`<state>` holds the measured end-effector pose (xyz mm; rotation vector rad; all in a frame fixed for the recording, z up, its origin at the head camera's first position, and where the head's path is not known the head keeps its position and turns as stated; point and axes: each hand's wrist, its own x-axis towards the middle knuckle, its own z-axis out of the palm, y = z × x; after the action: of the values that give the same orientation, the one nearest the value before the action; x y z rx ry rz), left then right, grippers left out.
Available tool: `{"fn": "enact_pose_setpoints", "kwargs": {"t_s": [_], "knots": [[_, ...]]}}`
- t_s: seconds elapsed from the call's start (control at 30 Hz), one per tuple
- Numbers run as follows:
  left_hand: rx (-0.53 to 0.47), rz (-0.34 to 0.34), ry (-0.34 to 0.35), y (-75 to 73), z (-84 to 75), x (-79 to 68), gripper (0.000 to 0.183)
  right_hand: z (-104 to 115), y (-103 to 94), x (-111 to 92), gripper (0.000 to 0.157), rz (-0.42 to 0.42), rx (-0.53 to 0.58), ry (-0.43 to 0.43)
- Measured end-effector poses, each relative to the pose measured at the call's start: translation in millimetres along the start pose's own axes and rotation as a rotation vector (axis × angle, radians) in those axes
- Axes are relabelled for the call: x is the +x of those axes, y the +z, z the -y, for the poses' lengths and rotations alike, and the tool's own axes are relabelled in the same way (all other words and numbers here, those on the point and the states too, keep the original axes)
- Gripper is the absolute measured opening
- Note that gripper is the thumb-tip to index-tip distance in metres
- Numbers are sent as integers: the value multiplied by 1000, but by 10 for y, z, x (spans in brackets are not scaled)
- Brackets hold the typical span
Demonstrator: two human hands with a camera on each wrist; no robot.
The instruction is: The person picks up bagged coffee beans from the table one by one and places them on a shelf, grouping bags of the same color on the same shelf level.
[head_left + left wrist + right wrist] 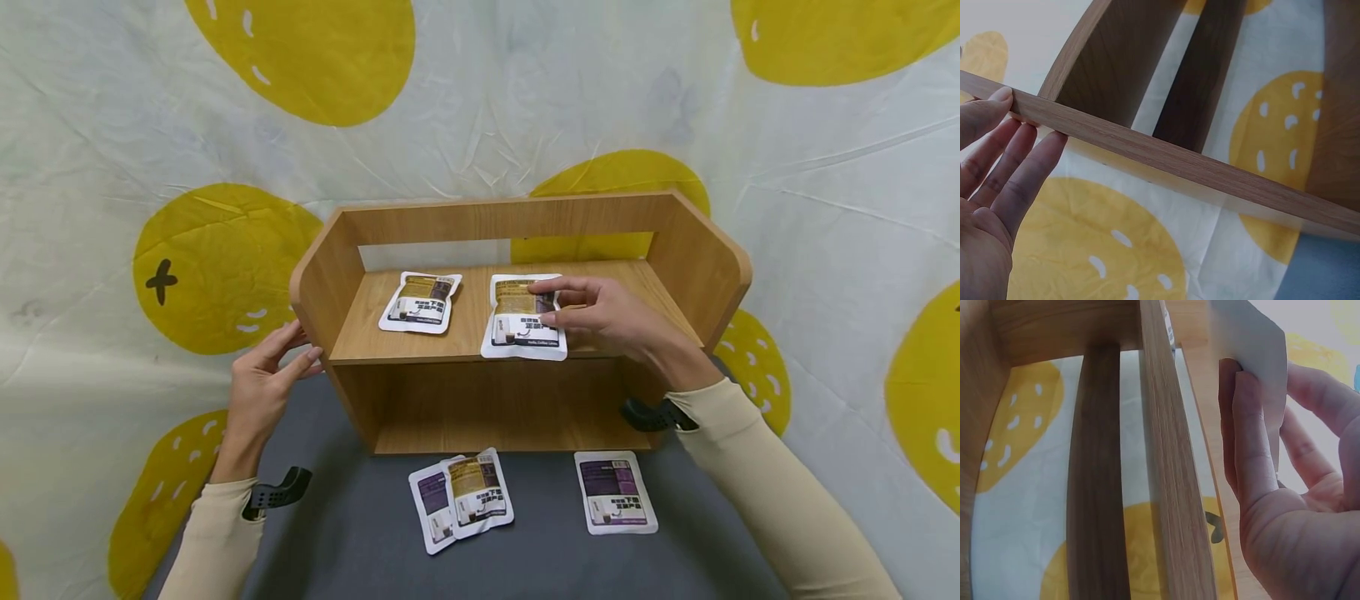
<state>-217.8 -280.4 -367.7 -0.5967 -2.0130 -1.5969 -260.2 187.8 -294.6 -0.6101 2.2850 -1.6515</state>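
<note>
A wooden shelf (510, 404) stands in the middle of the frame on a dark desk (555, 567). Behind it hangs a pale cloth (480, 100) with big yellow shapes (228, 267).

The right hand (611, 317), right of the middle, has its grip pinching a gold and white packet (517, 321) by the right side. This packet is at the front of the upper board; whether it touches the wood cannot be told. The fingers cover a bit of its front. The left hand (262, 383), left of the middle, has its grip pinching the edge of the shelf's left side.

Another gold packet (422, 302) lies on the upper board, left of the held one. Low in the middle, a third gold packet (478, 493) lies partly over a purple packet (432, 500) and hides some of it. A second purple packet (617, 493) lies alone at the lower right. Each wrist wears a black band, one at the right (660, 415), one at the lower left (277, 492).

The packets have big black Chinese letters and a small cup picture. The white words on the held packet's bottom strip look like "Hello, Coffee Latte", but they are blurry.
</note>
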Motion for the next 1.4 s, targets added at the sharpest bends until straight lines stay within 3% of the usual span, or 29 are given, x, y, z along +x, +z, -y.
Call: {"fn": "enact_pose_setpoints", "kwargs": {"t_s": [0.37, 0.8, 1.4], "knots": [[-9, 4, 8, 5, 5, 1, 56, 30, -45, 137, 51, -9, -38, -16], [11, 1, 4, 4, 5, -13, 57, 63, -104, 258, 53, -85, -92, 41], [-8, 3, 3, -4, 4, -6, 57, 120, -132, 455, 53, -66, -105, 94]]}}
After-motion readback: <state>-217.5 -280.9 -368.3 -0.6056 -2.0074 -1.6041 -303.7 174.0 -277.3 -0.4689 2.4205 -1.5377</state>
